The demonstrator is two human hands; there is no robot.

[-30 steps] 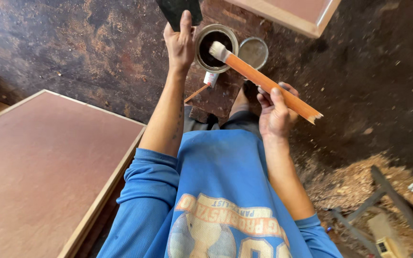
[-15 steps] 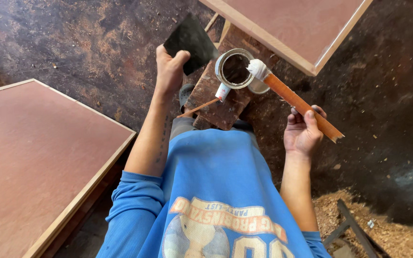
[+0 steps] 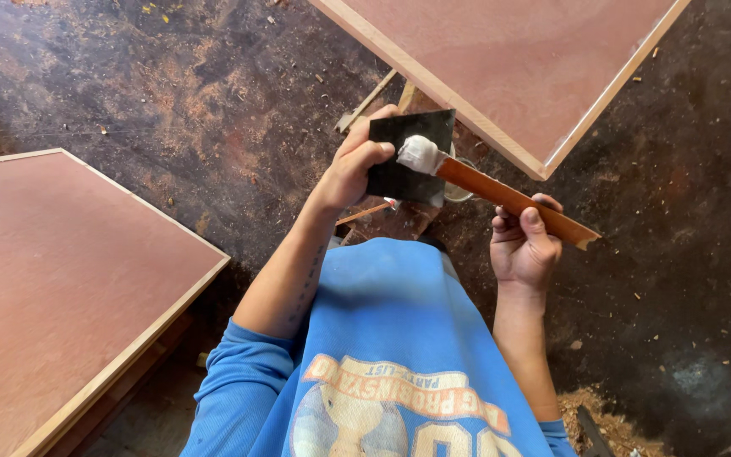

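My left hand (image 3: 355, 165) grips a flat black rectangular card (image 3: 410, 158) by its left edge and holds it level over the tin. My right hand (image 3: 521, 245) holds an orange wooden stick (image 3: 513, 201) whose far tip carries a lump of white putty (image 3: 420, 154). That lump rests on the upper face of the black card. Of the open tin (image 3: 458, 191), only a sliver of rim shows under the card and stick.
A reddish board with a pale wooden frame (image 3: 492, 129) lies just beyond the hands. A second framed board (image 3: 69, 288) lies at the left. A thin orange stick (image 3: 364, 213) rests on a small wooden block. The dark floor is dusty, with sawdust (image 3: 611, 427) at lower right.
My left hand brought the black card down and right until it covers the tin. The stick's putty tip left the tin and now sits on the card. The view shifted forward.
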